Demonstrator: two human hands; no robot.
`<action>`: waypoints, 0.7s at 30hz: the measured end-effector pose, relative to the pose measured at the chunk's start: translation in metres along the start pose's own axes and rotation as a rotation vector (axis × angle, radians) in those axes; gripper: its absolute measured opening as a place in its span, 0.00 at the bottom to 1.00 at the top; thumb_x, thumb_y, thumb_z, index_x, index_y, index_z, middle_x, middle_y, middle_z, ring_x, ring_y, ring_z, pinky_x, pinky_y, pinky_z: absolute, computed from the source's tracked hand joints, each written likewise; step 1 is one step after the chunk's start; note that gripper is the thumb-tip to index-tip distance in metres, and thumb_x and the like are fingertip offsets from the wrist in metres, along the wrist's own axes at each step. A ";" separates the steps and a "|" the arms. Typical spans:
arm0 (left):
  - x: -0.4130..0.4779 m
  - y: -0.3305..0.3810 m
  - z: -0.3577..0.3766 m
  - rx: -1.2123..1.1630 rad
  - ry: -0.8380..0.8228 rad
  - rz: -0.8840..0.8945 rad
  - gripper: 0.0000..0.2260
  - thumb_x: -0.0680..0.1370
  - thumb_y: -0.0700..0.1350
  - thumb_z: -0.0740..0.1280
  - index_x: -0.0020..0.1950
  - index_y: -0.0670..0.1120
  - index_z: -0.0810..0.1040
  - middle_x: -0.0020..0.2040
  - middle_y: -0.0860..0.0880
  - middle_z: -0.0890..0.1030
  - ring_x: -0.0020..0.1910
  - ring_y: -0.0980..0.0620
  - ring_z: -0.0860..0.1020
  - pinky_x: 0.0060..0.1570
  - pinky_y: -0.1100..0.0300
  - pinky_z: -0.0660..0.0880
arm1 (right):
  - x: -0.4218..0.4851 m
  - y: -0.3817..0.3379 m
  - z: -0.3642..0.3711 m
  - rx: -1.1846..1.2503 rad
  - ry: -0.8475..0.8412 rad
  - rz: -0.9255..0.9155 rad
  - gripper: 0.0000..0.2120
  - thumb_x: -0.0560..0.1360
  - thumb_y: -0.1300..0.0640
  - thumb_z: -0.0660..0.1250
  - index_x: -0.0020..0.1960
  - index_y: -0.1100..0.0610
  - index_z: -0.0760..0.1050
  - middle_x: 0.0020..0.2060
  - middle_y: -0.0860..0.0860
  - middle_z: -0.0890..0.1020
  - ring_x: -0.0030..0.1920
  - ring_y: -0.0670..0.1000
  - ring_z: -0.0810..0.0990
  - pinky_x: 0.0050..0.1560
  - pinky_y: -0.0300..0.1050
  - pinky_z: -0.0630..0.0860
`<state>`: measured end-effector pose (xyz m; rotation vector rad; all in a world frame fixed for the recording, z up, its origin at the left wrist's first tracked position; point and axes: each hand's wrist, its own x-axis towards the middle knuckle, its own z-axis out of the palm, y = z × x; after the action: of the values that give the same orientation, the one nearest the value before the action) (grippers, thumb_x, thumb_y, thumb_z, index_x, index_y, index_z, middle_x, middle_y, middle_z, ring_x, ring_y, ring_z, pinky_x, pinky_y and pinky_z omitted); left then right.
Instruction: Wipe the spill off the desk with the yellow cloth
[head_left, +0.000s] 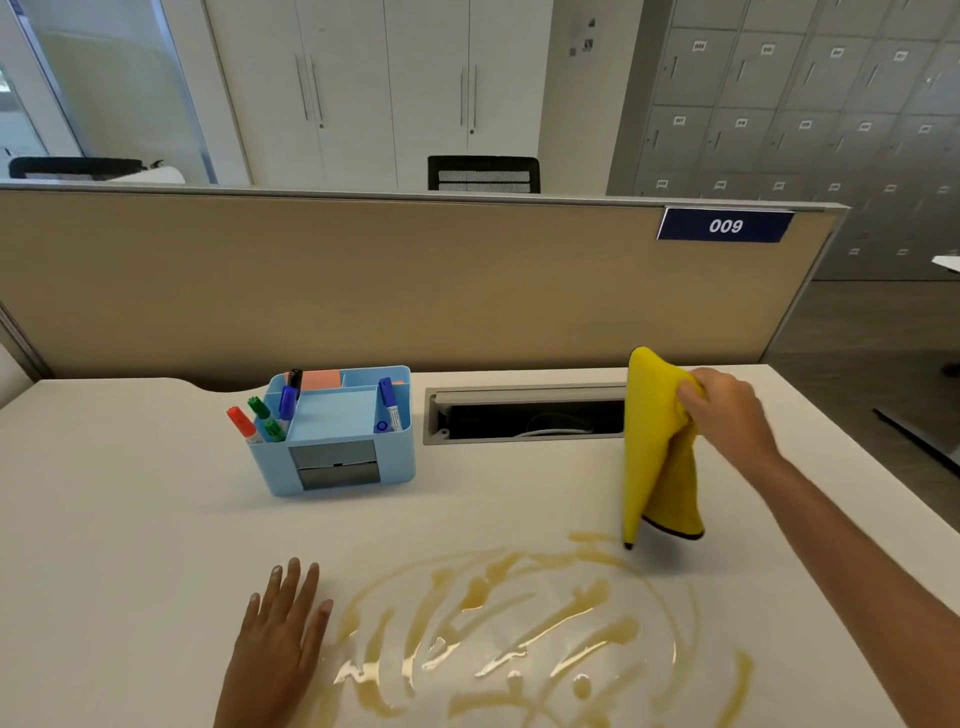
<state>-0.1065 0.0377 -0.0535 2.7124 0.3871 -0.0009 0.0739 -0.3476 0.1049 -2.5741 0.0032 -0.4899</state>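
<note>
The right hand is closed around the top of the yellow cloth, pinching it in a bunch so that it hangs down above the desk; its lowest corner dangles just at the far edge of the spill, touching or nearly so, which cannot be told. The left hand lies open and flat on the desk, fingers spread, holding nothing, just beside the spill's left margin. The brownish liquid spreads in swirled streaks and shiny pools across the near part of the desk; judging by that, most of the wiping is left to do. A blue organiser with markers stands well clear behind.
</note>
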 end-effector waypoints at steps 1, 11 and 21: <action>-0.003 0.001 0.000 0.003 0.022 0.015 0.53 0.65 0.72 0.27 0.65 0.36 0.69 0.67 0.32 0.69 0.67 0.31 0.65 0.64 0.35 0.64 | -0.006 -0.009 0.006 0.006 -0.024 -0.040 0.16 0.76 0.56 0.56 0.46 0.69 0.75 0.42 0.68 0.80 0.44 0.64 0.77 0.38 0.47 0.63; -0.024 -0.009 -0.009 -0.059 0.045 -0.054 0.24 0.78 0.60 0.35 0.72 0.58 0.53 0.54 0.30 0.79 0.51 0.26 0.77 0.44 0.32 0.75 | -0.115 -0.085 0.083 -0.090 -0.352 -0.317 0.14 0.80 0.53 0.53 0.56 0.60 0.72 0.47 0.61 0.82 0.49 0.62 0.78 0.43 0.50 0.69; -0.020 -0.036 0.003 -0.045 0.076 -0.135 0.55 0.61 0.73 0.23 0.69 0.40 0.64 0.71 0.37 0.64 0.72 0.37 0.61 0.69 0.40 0.58 | -0.160 -0.076 0.128 -0.011 -0.629 -0.114 0.27 0.77 0.38 0.51 0.68 0.51 0.67 0.72 0.53 0.67 0.72 0.52 0.64 0.68 0.47 0.65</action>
<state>-0.1348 0.0632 -0.0689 2.6422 0.5842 0.0723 -0.0385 -0.2039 -0.0148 -2.6370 -0.3599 0.2962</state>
